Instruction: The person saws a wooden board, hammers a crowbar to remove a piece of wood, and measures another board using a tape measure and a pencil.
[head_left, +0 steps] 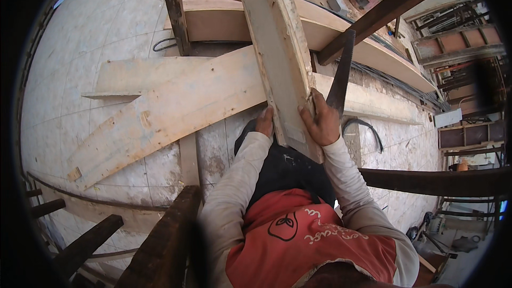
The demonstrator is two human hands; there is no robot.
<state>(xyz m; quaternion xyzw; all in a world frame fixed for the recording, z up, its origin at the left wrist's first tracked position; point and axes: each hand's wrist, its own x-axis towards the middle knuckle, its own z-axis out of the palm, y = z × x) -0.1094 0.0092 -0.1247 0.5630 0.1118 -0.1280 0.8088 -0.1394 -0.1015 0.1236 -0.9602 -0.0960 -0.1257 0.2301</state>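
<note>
A long, pale wooden board [280, 58] with raised, rough edges slants away from my lap toward the top of the view. My left hand [265, 122] grips its left edge near the close end. On the opposite edge, my right hand [321, 119] is closed round the rim, thumb lying over the board's face. Just beyond the right hand, a handsaw [342, 72] points upward with its dark, toothed blade. Its handle is hidden, and what supports it cannot be seen. Under the board's far part lies a wide plywood strip [186, 101], stretching to the left.
More plywood strips [218, 24] lie across the far side. Dark timber posts [175, 10] and a beam [394, 13] stand around the work, with another beam [437, 181] at the right. A bent black cable [368, 125] lies on the dusty tiled floor [64, 69].
</note>
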